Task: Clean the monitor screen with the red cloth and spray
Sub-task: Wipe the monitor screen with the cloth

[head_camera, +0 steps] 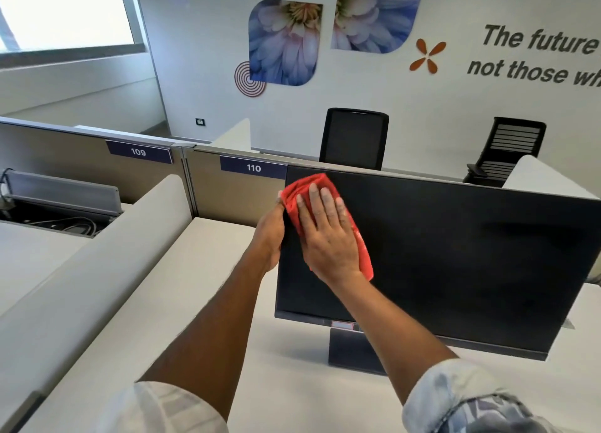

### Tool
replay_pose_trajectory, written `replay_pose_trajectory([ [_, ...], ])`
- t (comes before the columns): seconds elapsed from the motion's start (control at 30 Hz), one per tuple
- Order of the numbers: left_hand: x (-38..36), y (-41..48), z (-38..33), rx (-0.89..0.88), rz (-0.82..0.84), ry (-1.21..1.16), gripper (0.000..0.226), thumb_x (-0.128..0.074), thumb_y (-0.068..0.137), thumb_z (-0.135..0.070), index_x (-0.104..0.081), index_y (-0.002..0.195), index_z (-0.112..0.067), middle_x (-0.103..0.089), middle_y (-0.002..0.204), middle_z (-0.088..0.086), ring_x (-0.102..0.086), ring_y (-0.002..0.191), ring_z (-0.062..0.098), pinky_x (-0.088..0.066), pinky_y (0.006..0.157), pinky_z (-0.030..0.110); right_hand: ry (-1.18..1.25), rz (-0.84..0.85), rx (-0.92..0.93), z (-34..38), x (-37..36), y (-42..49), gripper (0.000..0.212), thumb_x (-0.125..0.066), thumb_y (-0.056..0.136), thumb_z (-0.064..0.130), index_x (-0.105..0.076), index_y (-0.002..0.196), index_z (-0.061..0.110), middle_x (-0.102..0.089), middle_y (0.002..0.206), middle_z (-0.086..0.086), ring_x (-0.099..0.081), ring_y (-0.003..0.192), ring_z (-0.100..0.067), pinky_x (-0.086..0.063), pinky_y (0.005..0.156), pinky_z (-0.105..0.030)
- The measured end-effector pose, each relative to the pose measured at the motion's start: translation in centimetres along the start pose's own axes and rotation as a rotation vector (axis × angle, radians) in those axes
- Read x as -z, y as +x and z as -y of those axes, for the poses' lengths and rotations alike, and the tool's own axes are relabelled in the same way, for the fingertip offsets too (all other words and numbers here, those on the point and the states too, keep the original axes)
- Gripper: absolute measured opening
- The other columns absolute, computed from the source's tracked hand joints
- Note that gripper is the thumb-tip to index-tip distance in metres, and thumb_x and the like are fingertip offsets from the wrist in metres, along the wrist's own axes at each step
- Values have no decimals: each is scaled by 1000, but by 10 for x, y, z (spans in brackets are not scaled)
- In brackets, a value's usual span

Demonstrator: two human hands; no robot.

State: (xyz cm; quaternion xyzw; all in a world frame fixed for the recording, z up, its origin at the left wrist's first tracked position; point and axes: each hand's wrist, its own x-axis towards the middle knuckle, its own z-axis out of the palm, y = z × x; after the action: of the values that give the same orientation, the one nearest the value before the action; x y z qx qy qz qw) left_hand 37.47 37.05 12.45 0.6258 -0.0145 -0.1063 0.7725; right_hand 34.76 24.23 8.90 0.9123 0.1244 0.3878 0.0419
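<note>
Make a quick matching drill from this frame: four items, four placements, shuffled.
Items:
1. red cloth
2. right hand
3. left hand
4. 110 label

Placements:
A. holds the monitor's left edge
B. on the partition left of the monitor's top corner
C. pressed flat on the cloth
D. spread against the screen's upper left

Pairs: 1-D, 2-C, 3-A, 4-B

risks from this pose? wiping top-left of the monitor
1. The right hand presses the red cloth high on the monitor, above its narrow stand; a hard push might tilt the screen, though the left hand braces the left edge.
2. Fingertips reach past the cloth's edge and may smudge the screen.
3. No spray bottle is in view, so this may be a dry wipe.
</note>
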Motion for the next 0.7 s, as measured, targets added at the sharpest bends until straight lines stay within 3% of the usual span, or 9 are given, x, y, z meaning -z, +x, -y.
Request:
replay_pose_trajectory([
  [0.17, 1, -2, 1, 29, -49, 20, 45, -35, 91, -65, -61, 104, -30, -69, 101, -10, -66, 93, 13, -52, 74, 27, -4, 183, 177, 22, -31, -83, 71, -47, 99, 32, -8, 156, 12, -1, 164, -11, 2, 152, -32, -1, 121, -48],
  [0.3, 0, -5, 5, 31, -70, 38, 36, -33, 94, -59, -54, 108, -33, -56, 117, -12, -55, 99, 7, -40, 89, 30, -35, 410, 345, 22, -40, -156, 80, -59, 92, 26, -12, 156, 13, -15, 162, -9, -1, 150, -31, -3, 118, -48],
  [0.4, 3, -9, 16, 91, -83, 75, 49, -32, 95, -58, -48, 128, -26, -50, 132, -8, -49, 116, 14, -36, 102, 36, -47, 485, 372, 14, -37, -172, 84, -63, 90, 29, -13, 156, 14, -19, 161, -7, -7, 149, -30, -5, 117, -47],
  [0.53, 4, -19, 36, 170, -75, 149, 57, -29, 93, -61, -44, 136, -26, -46, 145, -4, -44, 131, 23, -36, 106, 41, -43, 526, 386, 8, -32, -161, 96, -71, 84, 34, -10, 155, 14, -20, 161, -8, -18, 149, -33, -9, 117, -49],
  [0.7, 13, -25, 54, 200, -68, 157, 66, -25, 88, -70, -48, 132, -26, -55, 136, 0, -57, 101, 15, -45, 92, 37, -29, 361, 279, 3, -20, -109, 76, -53, 95, 26, -9, 155, 11, -10, 163, -13, -7, 150, -36, -3, 120, -51],
])
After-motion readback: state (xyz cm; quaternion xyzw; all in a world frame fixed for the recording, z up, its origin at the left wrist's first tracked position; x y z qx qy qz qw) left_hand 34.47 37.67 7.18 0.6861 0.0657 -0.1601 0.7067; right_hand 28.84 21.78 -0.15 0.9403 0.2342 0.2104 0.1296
